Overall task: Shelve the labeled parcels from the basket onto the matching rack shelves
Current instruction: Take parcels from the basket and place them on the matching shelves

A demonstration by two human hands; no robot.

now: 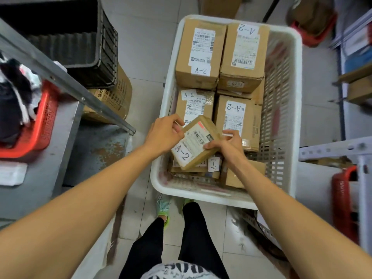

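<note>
A white plastic basket [291,101] stands on the floor ahead of me, filled with several brown cardboard parcels. Most carry white "A-2" labels, such as the far left parcel [199,53]. A flat parcel labeled "A-1" [214,164] lies near the bottom front. I hold a small flat parcel labeled "A-2" [194,143] tilted above the basket's front. My left hand [166,133] pinches its upper left edge. My right hand [225,143] grips its right edge with thumb and fingers.
A grey metal rack [66,83] stands at left with a red basket of clothes [40,127] on its shelf. A black crate [80,41] sits on a carton behind it. Another rack [342,150] and a red basket [344,200] are at right. My legs stand just before the basket.
</note>
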